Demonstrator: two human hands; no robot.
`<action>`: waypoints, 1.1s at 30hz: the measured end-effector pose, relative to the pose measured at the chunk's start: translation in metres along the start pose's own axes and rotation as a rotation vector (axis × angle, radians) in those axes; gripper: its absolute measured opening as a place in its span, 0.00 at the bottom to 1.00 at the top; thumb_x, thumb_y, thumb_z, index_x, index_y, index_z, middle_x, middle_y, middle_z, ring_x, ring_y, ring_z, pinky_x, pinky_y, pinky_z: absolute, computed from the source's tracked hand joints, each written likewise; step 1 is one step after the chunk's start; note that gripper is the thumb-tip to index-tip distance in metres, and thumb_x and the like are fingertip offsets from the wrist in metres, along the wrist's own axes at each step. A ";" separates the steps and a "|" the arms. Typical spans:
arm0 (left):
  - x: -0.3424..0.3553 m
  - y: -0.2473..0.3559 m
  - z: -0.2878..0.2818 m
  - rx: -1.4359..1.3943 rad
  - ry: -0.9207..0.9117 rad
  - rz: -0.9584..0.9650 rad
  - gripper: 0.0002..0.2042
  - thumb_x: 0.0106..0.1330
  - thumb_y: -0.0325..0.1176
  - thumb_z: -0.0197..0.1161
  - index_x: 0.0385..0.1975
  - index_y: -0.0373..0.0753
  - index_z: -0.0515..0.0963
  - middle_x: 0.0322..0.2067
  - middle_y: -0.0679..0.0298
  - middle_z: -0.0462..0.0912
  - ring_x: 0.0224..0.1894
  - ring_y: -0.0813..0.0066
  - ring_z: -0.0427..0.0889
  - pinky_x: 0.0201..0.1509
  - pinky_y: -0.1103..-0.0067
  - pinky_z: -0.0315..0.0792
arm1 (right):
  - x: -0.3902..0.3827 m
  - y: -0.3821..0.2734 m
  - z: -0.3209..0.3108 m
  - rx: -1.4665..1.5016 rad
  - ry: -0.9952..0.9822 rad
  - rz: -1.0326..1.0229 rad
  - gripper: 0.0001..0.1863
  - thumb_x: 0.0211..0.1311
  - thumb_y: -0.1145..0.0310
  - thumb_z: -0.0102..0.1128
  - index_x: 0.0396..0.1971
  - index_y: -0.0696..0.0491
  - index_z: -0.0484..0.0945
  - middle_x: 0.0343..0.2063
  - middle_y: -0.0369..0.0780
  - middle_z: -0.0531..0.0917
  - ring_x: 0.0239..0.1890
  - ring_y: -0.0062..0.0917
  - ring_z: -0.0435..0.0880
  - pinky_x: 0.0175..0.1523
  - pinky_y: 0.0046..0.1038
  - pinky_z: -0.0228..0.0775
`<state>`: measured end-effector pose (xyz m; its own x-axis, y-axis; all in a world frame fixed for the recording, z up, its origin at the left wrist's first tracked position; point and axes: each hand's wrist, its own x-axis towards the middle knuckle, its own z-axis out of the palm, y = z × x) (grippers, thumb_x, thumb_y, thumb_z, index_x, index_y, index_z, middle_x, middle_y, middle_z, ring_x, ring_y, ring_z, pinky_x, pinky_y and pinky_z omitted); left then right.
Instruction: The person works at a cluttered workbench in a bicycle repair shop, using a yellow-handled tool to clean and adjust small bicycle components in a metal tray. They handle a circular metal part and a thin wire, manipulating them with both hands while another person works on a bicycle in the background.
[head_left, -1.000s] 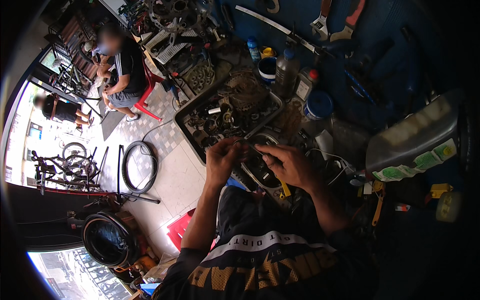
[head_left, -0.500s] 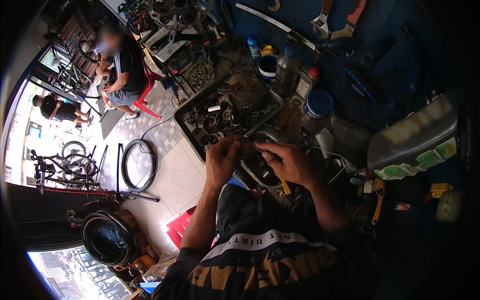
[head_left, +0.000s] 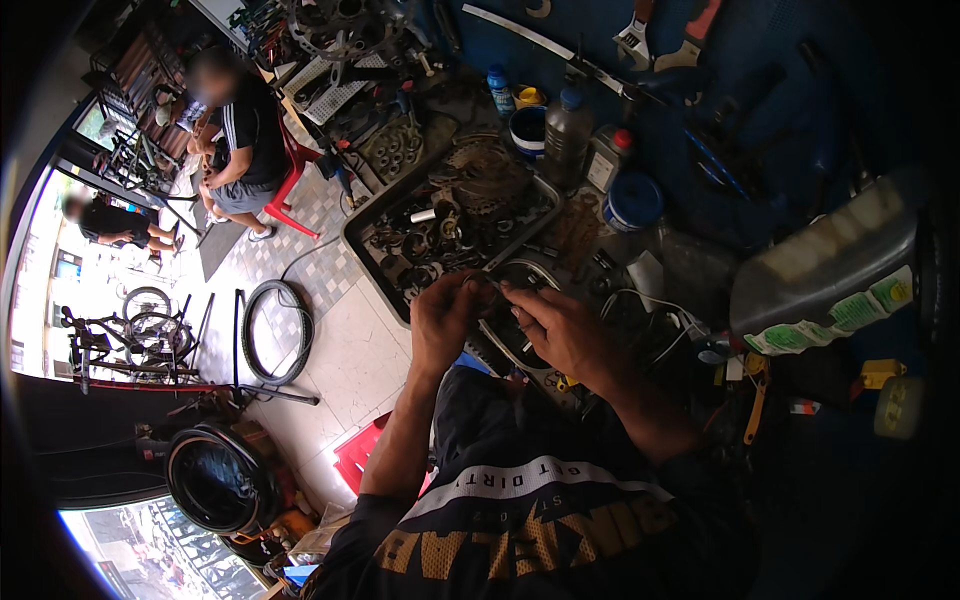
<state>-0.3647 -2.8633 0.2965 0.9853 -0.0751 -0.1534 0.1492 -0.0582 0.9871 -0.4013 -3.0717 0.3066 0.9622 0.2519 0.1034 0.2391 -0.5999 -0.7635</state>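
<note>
Close together over the workbench, both my hands meet at their fingertips. My left hand (head_left: 442, 315) is closed, thumb and fingers pinched on something small and dark that I cannot make out. My right hand (head_left: 565, 335) reaches to the same spot with its fingers bent and pinched; what lies between them is hidden. Just beyond them is a grey tray (head_left: 372, 282) filled with greasy metal parts, among them a short silver cylinder (head_left: 423, 215) and dark toothed sprockets (head_left: 490, 185). A yellow-handled tool (head_left: 567, 382) shows below my right hand.
A clear bottle (head_left: 570, 138), a red-capped container (head_left: 608, 160) and a blue tub (head_left: 633, 202) stand behind the tray. At right is a large dark container (head_left: 820, 270) with a green label. A tyre (head_left: 252, 335) lies on the floor at left. A person (head_left: 245, 150) sits on a red chair (head_left: 297, 175).
My right hand has moved slightly left, and its fingers have come nearer my left hand's fingertips. My left hand stays almost in place. The view has shifted a little.
</note>
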 end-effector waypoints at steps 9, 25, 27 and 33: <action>-0.003 0.009 -0.004 -0.211 -0.005 -0.075 0.16 0.79 0.36 0.63 0.53 0.26 0.80 0.39 0.54 0.89 0.35 0.68 0.91 0.33 0.77 0.86 | 0.013 0.002 -0.018 0.256 0.157 -0.153 0.20 0.77 0.63 0.63 0.62 0.57 0.80 0.53 0.48 0.88 0.54 0.41 0.90 0.55 0.35 0.82; -0.011 0.021 0.002 -0.066 0.070 0.061 0.11 0.76 0.30 0.67 0.51 0.32 0.83 0.29 0.68 0.85 0.23 0.86 0.79 0.21 0.85 0.68 | 0.010 -0.033 -0.037 -0.070 0.093 -0.138 0.19 0.70 0.70 0.67 0.59 0.49 0.84 0.41 0.42 0.88 0.40 0.37 0.91 0.42 0.34 0.84; -0.012 0.022 0.004 -0.075 0.081 0.060 0.10 0.75 0.30 0.67 0.51 0.32 0.83 0.27 0.69 0.84 0.21 0.88 0.77 0.21 0.85 0.66 | 0.011 -0.033 -0.034 -0.071 0.116 -0.197 0.20 0.70 0.70 0.66 0.61 0.48 0.83 0.37 0.42 0.86 0.36 0.38 0.90 0.40 0.37 0.84; -0.014 0.024 0.005 -0.057 0.120 0.049 0.10 0.74 0.29 0.68 0.51 0.33 0.83 0.25 0.68 0.83 0.20 0.88 0.74 0.20 0.85 0.65 | 0.013 -0.032 -0.025 -0.112 0.083 -0.183 0.22 0.70 0.70 0.65 0.63 0.46 0.81 0.35 0.43 0.85 0.35 0.38 0.90 0.40 0.39 0.84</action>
<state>-0.3755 -2.8690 0.3224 0.9939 0.0432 -0.1016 0.1017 -0.0004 0.9948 -0.3936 -3.0683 0.3484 0.9079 0.3038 0.2889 0.4190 -0.6319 -0.6521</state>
